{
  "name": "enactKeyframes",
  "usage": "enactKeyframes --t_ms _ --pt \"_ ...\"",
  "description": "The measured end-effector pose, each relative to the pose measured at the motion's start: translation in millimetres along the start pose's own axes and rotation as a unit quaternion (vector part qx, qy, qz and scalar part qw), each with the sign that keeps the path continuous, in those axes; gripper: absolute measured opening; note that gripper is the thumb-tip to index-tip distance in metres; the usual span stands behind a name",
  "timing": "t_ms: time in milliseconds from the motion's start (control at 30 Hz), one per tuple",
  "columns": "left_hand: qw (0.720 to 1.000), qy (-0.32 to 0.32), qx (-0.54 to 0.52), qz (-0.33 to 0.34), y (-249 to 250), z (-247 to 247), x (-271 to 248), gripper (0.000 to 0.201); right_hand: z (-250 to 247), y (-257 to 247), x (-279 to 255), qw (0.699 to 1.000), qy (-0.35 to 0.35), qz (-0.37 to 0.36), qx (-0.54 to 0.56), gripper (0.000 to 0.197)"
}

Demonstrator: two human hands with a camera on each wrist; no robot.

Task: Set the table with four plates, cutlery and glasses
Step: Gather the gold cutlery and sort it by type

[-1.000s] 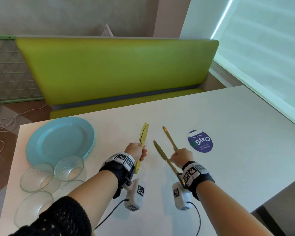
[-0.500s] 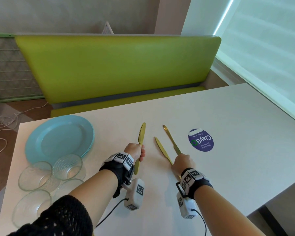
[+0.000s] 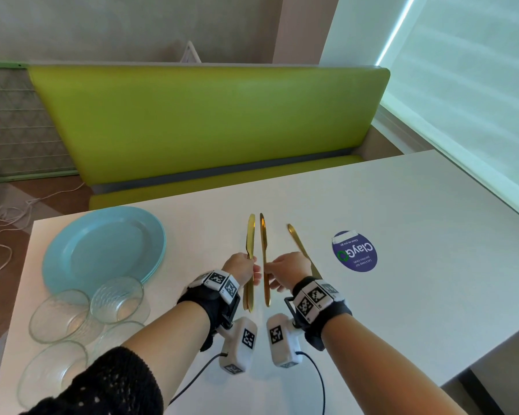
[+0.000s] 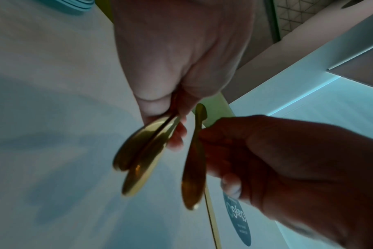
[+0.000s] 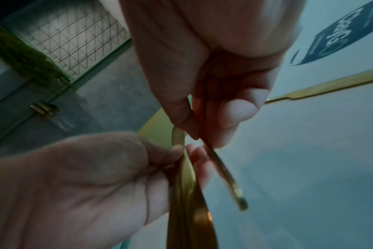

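My left hand (image 3: 246,269) grips two gold knives (image 3: 250,235) by the handles, blades pointing away over the white table (image 3: 417,310). Just to its right, my right hand (image 3: 271,272) pinches a single gold knife (image 3: 263,250), held parallel and close to the other two. One more gold knife (image 3: 298,245) lies flat on the table beside my right hand. In the left wrist view the pair of handles (image 4: 143,151) and the single knife (image 4: 194,168) hang a small gap apart. A stack of blue plates (image 3: 102,247) sits at the table's left, with several clear glass bowls (image 3: 117,298) in front of it.
A round purple sticker (image 3: 354,251) marks the table right of the knives. A green bench (image 3: 207,121) runs along the far side. A white cable (image 3: 9,217) lies on the floor at left. A window with a blind (image 3: 477,85) is to the right.
My right hand went down to the table, left one of its two knives there, then lifted the other and brought it left, close beside the knives in my left hand.
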State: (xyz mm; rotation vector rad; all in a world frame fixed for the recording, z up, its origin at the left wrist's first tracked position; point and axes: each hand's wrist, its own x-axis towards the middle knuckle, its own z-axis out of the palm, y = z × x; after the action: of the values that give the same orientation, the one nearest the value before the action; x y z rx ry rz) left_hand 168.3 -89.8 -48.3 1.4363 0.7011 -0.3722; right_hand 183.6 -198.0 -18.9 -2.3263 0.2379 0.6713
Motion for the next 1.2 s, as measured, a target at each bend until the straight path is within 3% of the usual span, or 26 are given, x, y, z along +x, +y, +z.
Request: enactKeyframes --t_ms 300,600,733,900,1033,1200 --pt "0.994 0.002 0.107 0.019 0 -7 8 0.019 12 -10 4 0.999 0.001 -0.017 -0.034 0.027" --pt "0.992 -0.005 0.123 0.013 1 -13 16 0.033 18 -17 10 0.994 -0.011 -0.059 -0.092 0.025" --pt "0.994 -0.003 0.112 0.019 2 -17 21 0.025 13 -18 19 0.992 -0.042 -0.068 -0.100 0.022" --pt "1.000 0.007 -0.014 -0.018 9 -16 26 0.027 -14 -11 51 0.980 0.010 -0.035 -0.196 0.030" --pt "0.999 0.017 -0.032 -0.021 16 -19 26 0.030 -35 -2 71 0.963 0.080 0.025 -0.258 0.032" --pt "0.999 0.017 -0.030 -0.019 20 -19 33 0.025 -37 8 87 0.954 0.081 0.062 -0.284 0.034"
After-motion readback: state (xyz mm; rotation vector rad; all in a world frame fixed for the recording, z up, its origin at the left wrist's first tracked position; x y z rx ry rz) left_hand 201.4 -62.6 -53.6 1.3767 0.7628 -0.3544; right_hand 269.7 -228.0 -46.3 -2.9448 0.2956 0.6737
